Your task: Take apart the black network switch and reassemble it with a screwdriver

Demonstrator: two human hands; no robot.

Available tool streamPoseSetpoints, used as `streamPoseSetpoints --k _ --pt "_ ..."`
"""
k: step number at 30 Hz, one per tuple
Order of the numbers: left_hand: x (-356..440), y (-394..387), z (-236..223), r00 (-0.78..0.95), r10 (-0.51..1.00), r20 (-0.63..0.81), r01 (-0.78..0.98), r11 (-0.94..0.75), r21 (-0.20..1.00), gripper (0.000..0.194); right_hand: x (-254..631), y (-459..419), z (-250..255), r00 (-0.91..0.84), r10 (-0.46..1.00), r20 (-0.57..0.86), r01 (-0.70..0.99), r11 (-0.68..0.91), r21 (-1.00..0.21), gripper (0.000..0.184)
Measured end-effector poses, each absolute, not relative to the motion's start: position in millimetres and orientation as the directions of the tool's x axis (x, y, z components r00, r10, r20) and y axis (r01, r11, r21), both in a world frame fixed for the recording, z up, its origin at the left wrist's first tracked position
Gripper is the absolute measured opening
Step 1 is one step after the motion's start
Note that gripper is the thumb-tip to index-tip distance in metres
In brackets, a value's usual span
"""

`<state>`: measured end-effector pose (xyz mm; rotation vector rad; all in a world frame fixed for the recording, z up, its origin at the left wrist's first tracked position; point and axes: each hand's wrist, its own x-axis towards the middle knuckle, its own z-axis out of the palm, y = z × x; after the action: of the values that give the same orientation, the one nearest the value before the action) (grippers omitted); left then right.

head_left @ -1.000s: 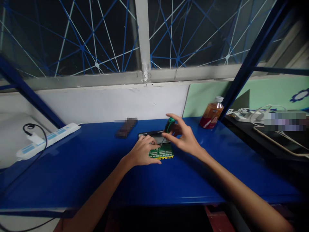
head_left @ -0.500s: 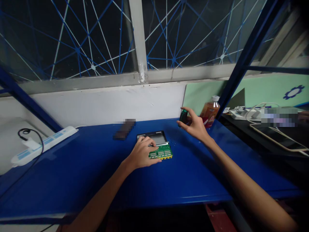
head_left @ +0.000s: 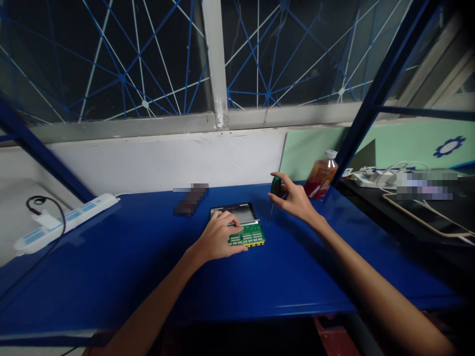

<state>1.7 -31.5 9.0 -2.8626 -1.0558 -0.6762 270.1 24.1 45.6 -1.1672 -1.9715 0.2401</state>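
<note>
A green circuit board (head_left: 253,233) with a yellow strip along its near edge lies on the blue table. My left hand (head_left: 221,233) grips it from the left, thumb at the near edge and fingers over the far side. Directly behind the board is a shallow dark casing (head_left: 242,211), partly covered by those fingers. To the right, my right hand (head_left: 293,198) holds a screwdriver (head_left: 275,185) by its dark green handle, its thin shaft pointing down. Beneath the shaft, tiny specks, perhaps screws (head_left: 267,223), lie on the tabletop.
A white power strip (head_left: 67,223) with a plugged-in black cable sits at the left. A blurred dark object (head_left: 192,199) lies at the back. The drink bottle (head_left: 322,175) stands at the back right, near a phone (head_left: 426,212) and white cables on a black surface.
My right hand with the screwdriver has moved slightly left and down, toward the small specks. The left hand stays on the circuit board.
</note>
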Motion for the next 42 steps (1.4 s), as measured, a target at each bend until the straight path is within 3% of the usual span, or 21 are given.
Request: streamPoseSetpoints --k 18,22,29,36,42 --pt "-0.7 -29.4 6.0 0.685 0.625 0.375 0.628 -0.767 0.131 0.046 272.2 20.4 54.8 -0.145 0.823 0.549 0.537 0.531 -0.655 0.058" --pt "1.8 -31.2 7.9 0.659 0.636 0.401 0.627 -0.759 0.174 0.045 269.8 20.0 53.9 -0.102 0.849 0.519 0.422 0.509 -0.75 0.064" --pt "21.2 -36.9 13.7 0.474 0.685 0.553 0.619 -0.706 0.344 0.025 242.8 3.1 57.5 -0.065 0.85 0.522 0.099 0.526 -0.845 0.064" --pt "23.6 -38.4 13.6 0.444 0.675 0.589 0.603 -0.711 0.361 0.013 225.0 -14.2 65.6 -0.1 0.858 0.504 0.044 0.51 -0.859 0.064" --pt "22.9 -38.5 12.0 0.469 0.665 0.581 0.584 -0.727 0.361 0.024 222.6 -15.6 65.0 -0.087 0.861 0.501 0.039 0.506 -0.862 0.063"
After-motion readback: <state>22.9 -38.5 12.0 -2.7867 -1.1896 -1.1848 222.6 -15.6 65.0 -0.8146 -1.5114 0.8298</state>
